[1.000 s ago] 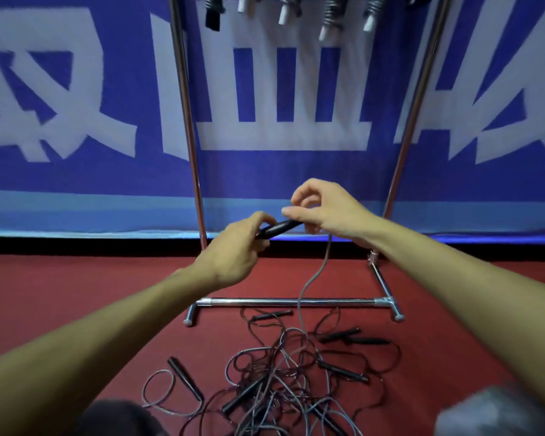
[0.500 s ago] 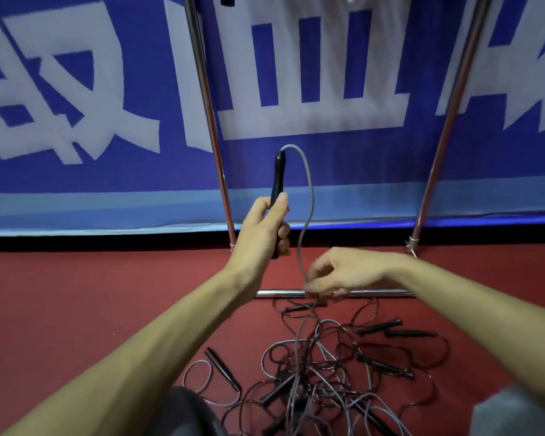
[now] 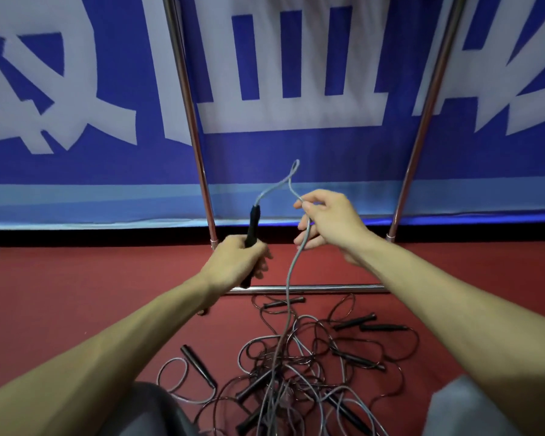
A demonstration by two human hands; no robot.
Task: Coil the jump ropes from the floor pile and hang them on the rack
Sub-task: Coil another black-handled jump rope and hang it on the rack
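First: Since half a second back, what has shifted?

Second: Up has come the right hand (image 3: 331,225), from low by the rack's base bar (image 3: 328,288) to a spot level with the black handle (image 3: 253,226). The left hand (image 3: 233,262) sits lower than it did.

First: And the rope itself?

Second: Its handle stands nearly upright in the left hand, fingers curled tight around the lower half. The grey cord (image 3: 288,278) leaves the handle's top, rises in a narrow loop, then drops through the right hand's pinch of thumb and forefinger. The other fingers there are loosely spread. Below the pinch the cord hangs down into the pile (image 3: 296,372).

First: What lies around it?

Second: The pile is a tangle of dark and grey cords with black handles on the red floor (image 3: 76,294), just in front of the base bar. One handle with a grey loop lies apart on its left. Two chrome posts (image 3: 189,121) of the rack (image 3: 422,121) rise behind, against a blue banner (image 3: 296,152) with large white characters.
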